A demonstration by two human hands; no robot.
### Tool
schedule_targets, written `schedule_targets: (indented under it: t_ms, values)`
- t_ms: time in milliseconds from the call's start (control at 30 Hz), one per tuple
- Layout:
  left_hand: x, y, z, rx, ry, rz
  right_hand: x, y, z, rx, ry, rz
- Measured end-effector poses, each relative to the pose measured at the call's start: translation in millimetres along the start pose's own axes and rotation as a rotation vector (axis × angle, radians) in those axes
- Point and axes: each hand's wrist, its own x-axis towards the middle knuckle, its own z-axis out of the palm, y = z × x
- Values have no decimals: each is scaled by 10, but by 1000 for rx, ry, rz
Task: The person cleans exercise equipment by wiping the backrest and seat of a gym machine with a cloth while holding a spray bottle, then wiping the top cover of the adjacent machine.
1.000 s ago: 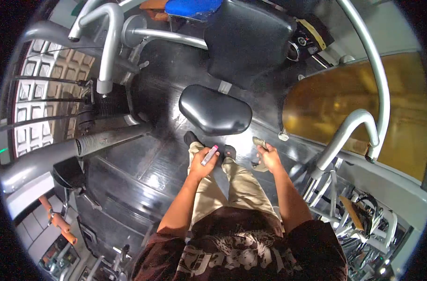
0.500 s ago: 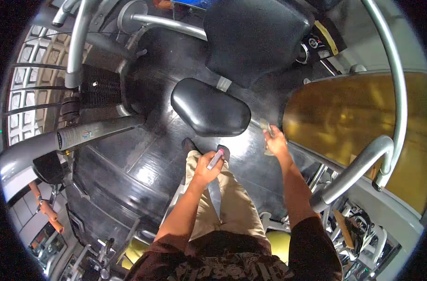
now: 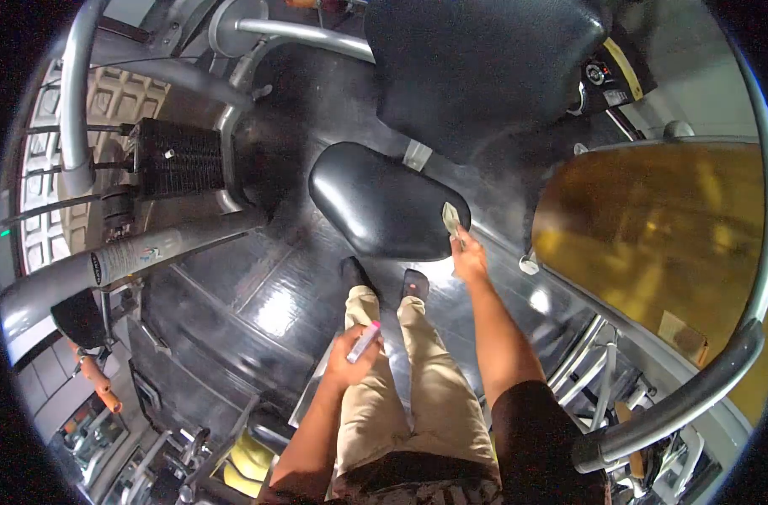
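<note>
My left hand (image 3: 350, 360) is closed around a slim pale bottle-like item (image 3: 363, 345) with a pink end, held above my left leg. Its exact kind is too small to tell. A folded beige cloth (image 3: 450, 217) is pinched in my right hand (image 3: 468, 256), and its tip lies over the right end of the black padded seat (image 3: 371, 202). Whether the cloth presses on the padding, I cannot tell. Behind the seat stands a large black backrest pad (image 3: 485, 67).
On the left is a weight stack (image 3: 180, 158) beside a grey machine beam (image 3: 140, 257). A tinted yellow panel (image 3: 645, 236) and a curved grey tube (image 3: 696, 408) stand on the right. My shoes (image 3: 414, 284) rest on the dark floor (image 3: 258, 286) before the seat.
My right hand has moved left and up with the cloth, from beside the seat to over its right end. My left hand has dropped lower, still holding the pink-ended item. The view has shifted.
</note>
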Motion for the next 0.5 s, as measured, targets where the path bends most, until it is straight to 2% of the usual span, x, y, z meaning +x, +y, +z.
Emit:
schedule_targets:
  t_ms: [33, 67, 133, 167, 267, 367, 400, 467, 500]
  values:
    - [5, -21, -46, -48, 21, -53, -80, 204, 162, -57, 42, -107]
    - [29, -85, -59, -55, 77, 41, -116, 465, 297, -116, 89, -219]
    - [88, -277, -110, -64, 121, -100, -253, 682, 293, -266, -29, -384]
    - [100, -247, -109, -50, 152, -79, -308, 732, 275, -338, -91, -465]
    - [128, -173, -117, -97, 140, -107, -235, 822, 99, -299, -236, -574]
    - [77, -89, -39, -122, 164, -48, 207, 645, 66, 374, 154, -290]
    - [67, -74, -24, -123, 156, -24, 302, 484, -50, 251, 273, -216]
    - [32, -54, 55, -178, 144, -60, 695, 640, -3, 471, 213, -199]
    - [25, -1, 84, -146, 149, -60, 651, 489, -52, 343, 171, -118]
